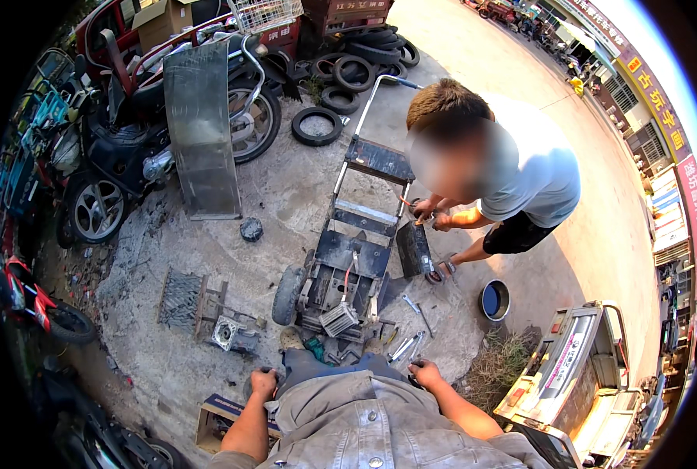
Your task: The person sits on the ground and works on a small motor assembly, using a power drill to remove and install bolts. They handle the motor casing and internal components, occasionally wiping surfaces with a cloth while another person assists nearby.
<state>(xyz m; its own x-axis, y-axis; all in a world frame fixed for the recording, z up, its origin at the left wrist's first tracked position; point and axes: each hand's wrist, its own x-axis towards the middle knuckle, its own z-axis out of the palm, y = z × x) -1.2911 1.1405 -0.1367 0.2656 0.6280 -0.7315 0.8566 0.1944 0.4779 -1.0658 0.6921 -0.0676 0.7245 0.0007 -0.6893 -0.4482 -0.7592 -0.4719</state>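
Observation:
My left hand (264, 382) is by my left knee, its darkened fingers curled together; I make out nothing in them. Beside my other knee, my right hand (424, 374) is likewise curled, with nothing visible in its fingers. Between and beyond my knees stands a wheeled metal cart frame (354, 254) with a tubular handle at its far end. A finned metal motor-like unit (338, 319) sits on its near end. Several wrenches (405, 346) lie on the ground near my right hand. Across from me, another person's hands (429, 216) hold the top of a black box (415, 248) beside the frame.
Parked motorbikes (106, 148) and a leaning metal sheet (200, 133) line the left. Tyres (354, 73) are piled at the back. A basin of dark liquid (495, 300) is at right, near a three-wheeled vehicle (571, 359). A cardboard box (216, 418) lies beside my left forearm.

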